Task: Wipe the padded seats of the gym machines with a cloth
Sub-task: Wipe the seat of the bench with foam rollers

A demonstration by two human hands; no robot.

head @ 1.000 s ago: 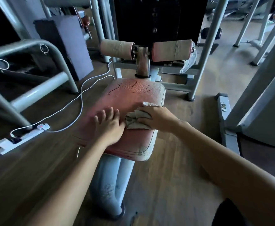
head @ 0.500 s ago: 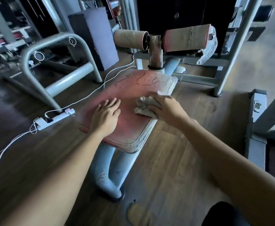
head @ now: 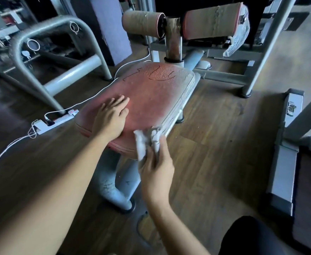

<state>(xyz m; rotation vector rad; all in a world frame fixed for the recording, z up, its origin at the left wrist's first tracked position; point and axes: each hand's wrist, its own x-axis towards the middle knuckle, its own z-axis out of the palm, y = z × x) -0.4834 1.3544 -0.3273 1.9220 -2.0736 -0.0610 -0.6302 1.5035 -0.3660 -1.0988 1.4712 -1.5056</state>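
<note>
A dusty red padded seat [head: 151,92] stands on a grey post in the middle of the head view, with scribbled lines in the dust at its far end. My left hand [head: 110,116] rests flat on the seat's near left part, fingers straight. My right hand [head: 156,170] grips a crumpled white cloth [head: 145,142] at the seat's near right corner, the cloth against the seat's edge. Two worn roller pads [head: 210,21] sit behind the seat on a steel post [head: 173,39].
A white power strip [head: 55,122] with white cables lies on the wooden floor left of the seat. A grey tube frame [head: 46,34] stands at the left, machine uprights [head: 272,39] and a grey base rail [head: 287,144] at the right. A dark knee shows at the bottom right.
My right hand has drawn the cloth from the seat's right middle back to its near right corner. My left hand stays flat on the seat. The camera has moved closer and lower.
</note>
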